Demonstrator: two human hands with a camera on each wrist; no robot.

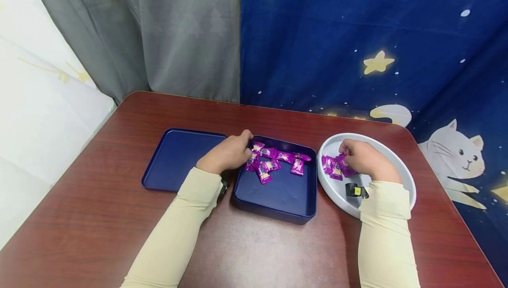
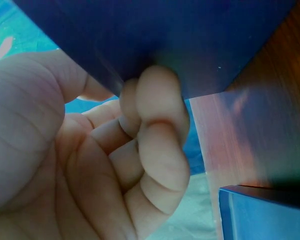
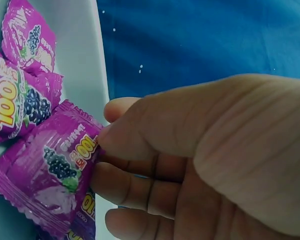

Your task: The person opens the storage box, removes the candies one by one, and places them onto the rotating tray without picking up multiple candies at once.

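A dark blue square box stands mid-table with several purple-wrapped candies along its far and left sides. At its far left corner my left hand grips the box wall, thumb by the rim and curled fingers against the outside in the left wrist view. To the right, my right hand reaches into a round white tray. Its thumb and fingers pinch one purple grape candy by the edge. Other purple candies lie beside that one in the tray.
A flat dark blue lid lies on the brown table left of the box. The white tray stands close to the box's right side. Grey and blue curtains hang behind the table's far edge.
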